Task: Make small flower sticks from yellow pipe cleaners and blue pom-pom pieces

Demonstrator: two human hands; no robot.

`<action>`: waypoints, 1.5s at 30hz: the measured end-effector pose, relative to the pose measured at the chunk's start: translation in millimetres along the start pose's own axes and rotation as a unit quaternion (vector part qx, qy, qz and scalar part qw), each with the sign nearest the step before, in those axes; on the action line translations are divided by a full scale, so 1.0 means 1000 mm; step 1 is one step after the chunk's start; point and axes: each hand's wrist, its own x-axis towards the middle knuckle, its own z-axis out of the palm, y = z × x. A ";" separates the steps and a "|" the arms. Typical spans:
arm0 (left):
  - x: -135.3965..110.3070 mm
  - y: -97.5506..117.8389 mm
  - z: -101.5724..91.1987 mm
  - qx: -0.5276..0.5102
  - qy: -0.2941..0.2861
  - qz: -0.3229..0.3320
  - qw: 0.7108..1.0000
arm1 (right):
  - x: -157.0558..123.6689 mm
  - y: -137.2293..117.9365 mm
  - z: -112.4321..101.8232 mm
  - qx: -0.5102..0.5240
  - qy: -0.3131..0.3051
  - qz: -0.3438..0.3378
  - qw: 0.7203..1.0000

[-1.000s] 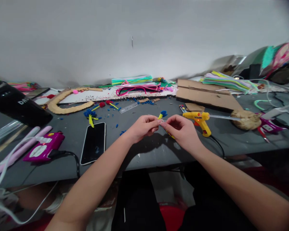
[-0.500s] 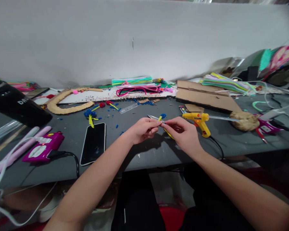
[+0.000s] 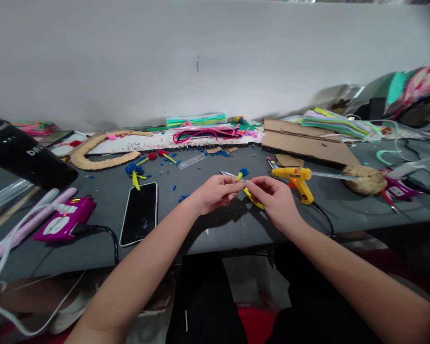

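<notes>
Between my hands is a small pipe-cleaner flower [image 3: 243, 173] with a fuzzy blue head and a yellow stem. My left hand [image 3: 217, 195] pinches its stem between thumb and forefinger. From the other side, the thumb and forefinger of my right hand [image 3: 272, 195] close at the lower stem, almost touching the left fingertips; the exact grip spot is partly hidden. Scissors with yellow handles [image 3: 254, 199] lie on the table just behind the hands, blades pointing left and partly covered. A similar blue-and-yellow flower [image 3: 134, 172] rests by the top of a phone [image 3: 139, 213].
Right of my hands lies a yellow glue gun [image 3: 294, 177] with a cord, its glue stick reaching toward a tan round lump [image 3: 365, 180]. Cardboard [image 3: 304, 143], pipe-cleaner bundles [image 3: 206, 134] and blue scraps line the back. A purple device [image 3: 66, 220] and black bottle [image 3: 28, 153] stand left.
The blue flower head has risen slightly and turned more upright between my fingers. My right hand has shifted a little right, uncovering more of the yellow scissor handles.
</notes>
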 end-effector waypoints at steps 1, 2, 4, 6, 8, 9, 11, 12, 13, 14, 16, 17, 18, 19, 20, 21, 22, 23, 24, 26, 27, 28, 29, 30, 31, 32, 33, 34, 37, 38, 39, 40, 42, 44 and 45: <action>0.000 0.000 0.000 0.001 0.002 0.003 1.000 | 0.000 0.000 0.000 0.011 -0.008 0.008 1.000; 0.000 -0.001 0.000 0.003 0.004 0.005 1.000 | 0.000 0.001 -0.001 0.022 -0.014 0.017 1.000; 0.000 -0.001 0.000 0.009 0.006 0.011 1.000 | 0.001 0.003 -0.002 0.041 -0.024 0.035 0.998; 0.000 -0.002 0.000 0.019 0.007 0.014 1.000 | 0.002 0.004 -0.002 0.052 -0.032 0.050 0.997; 0.000 -0.002 0.000 0.028 0.008 0.014 0.999 | 0.002 0.004 -0.002 0.057 -0.038 0.061 0.996; 0.000 -0.002 0.000 0.031 0.008 0.014 0.999 | 0.002 0.004 -0.002 0.058 -0.041 0.065 0.995; 0.000 -0.002 0.000 0.038 0.007 0.014 0.999 | 0.002 0.003 -0.002 0.060 -0.048 0.071 0.995; 0.000 -0.002 0.000 0.041 0.008 0.015 0.999 | 0.002 0.002 -0.002 0.060 -0.052 0.073 0.994; 0.000 -0.001 0.000 0.044 0.010 0.015 0.999 | 0.002 0.002 -0.001 0.060 -0.056 0.075 0.994; 0.000 -0.001 0.001 0.048 0.011 0.015 0.999 | 0.002 0.002 -0.001 0.059 -0.061 0.075 0.994; -0.001 0.000 0.001 0.052 0.012 0.013 0.998 | 0.001 0.001 -0.001 0.061 -0.075 0.075 0.993; -0.002 0.000 0.001 0.052 0.011 0.012 0.999 | 0.002 0.001 -0.001 0.062 -0.082 0.074 0.992; -0.002 0.000 0.001 0.050 0.007 0.011 0.999 | 0.002 0.002 -0.001 0.063 -0.087 0.073 0.991; -0.002 0.000 0.001 0.046 0.003 0.009 0.999 | 0.002 0.002 -0.002 0.062 -0.089 0.071 0.992; -0.002 0.000 0.001 0.040 -0.002 0.006 0.999 | 0.002 0.002 -0.002 0.057 -0.086 0.067 0.992; -0.002 0.000 0.001 0.033 -0.006 0.002 0.999 | 0.003 0.001 -0.003 0.049 -0.080 0.063 0.994; -0.002 0.000 0.001 0.025 -0.007 -0.002 1.000 | 0.004 0.001 -0.004 0.040 -0.072 0.058 0.995; -0.002 0.000 0.001 0.015 -0.004 -0.006 1.000 | 0.005 0.001 -0.005 0.030 -0.061 0.053 0.996; -0.002 0.000 0.000 0.004 0.000 -0.009 1.000 | 0.006 0.000 -0.007 0.022 -0.048 0.049 0.997; -0.001 0.001 0.000 -0.020 0.009 -0.014 1.000 | 0.008 -0.001 -0.012 0.011 -0.020 0.040 0.999; -0.001 0.002 -0.001 -0.032 0.009 -0.017 0.999 | 0.009 -0.002 -0.014 0.007 -0.006 0.036 0.999; -0.001 0.002 -0.001 -0.042 0.009 -0.020 0.999 | 0.010 -0.003 -0.017 0.003 0.006 0.031 0.999; -0.001 0.003 -0.001 -0.050 0.009 -0.023 0.998 | 0.011 -0.003 -0.020 0.001 0.015 0.026 1.000; -0.001 0.003 -0.002 -0.053 0.010 -0.025 0.998 | 0.012 -0.004 -0.022 0.000 0.020 0.022 1.000; 0.000 0.003 -0.002 -0.054 0.013 -0.028 0.998 | 0.013 -0.004 -0.023 0.001 0.023 0.018 1.000; 0.000 0.003 -0.002 -0.053 0.015 -0.030 0.998 | 0.014 -0.005 -0.025 0.004 0.024 0.016 1.000; 0.000 0.002 -0.002 -0.052 0.016 -0.032 0.998 | 0.014 -0.005 -0.026 0.007 0.024 0.014 1.000; 0.000 0.002 -0.002 -0.050 0.016 -0.034 0.998 | 0.015 -0.006 -0.026 0.008 0.023 0.010 1.000; 0.000 0.002 0.000 -0.039 0.022 -0.039 0.998 | 0.017 -0.006 -0.025 -0.015 0.016 -0.018 1.000; 0.000 0.002 0.001 -0.034 0.027 -0.041 0.998 | 0.018 -0.006 -0.024 -0.027 0.012 -0.031 0.999; -0.001 0.002 0.001 -0.029 0.032 -0.043 0.998 | 0.019 -0.005 -0.024 -0.039 0.006 -0.043 0.998; -0.001 0.003 0.002 -0.024 0.035 -0.046 0.998 | 0.020 -0.005 -0.023 -0.051 -0.002 -0.053 0.997; -0.001 0.004 0.002 -0.015 0.036 -0.049 0.998 | 0.022 -0.004 -0.022 -0.073 -0.020 -0.064 0.995; -0.001 0.004 0.002 -0.009 0.032 -0.048 0.998 | 0.023 -0.005 -0.021 -0.091 -0.027 -0.069 0.993; -0.001 0.004 0.002 -0.006 0.031 -0.048 0.998 | 0.023 -0.005 -0.020 -0.098 -0.027 -0.073 0.992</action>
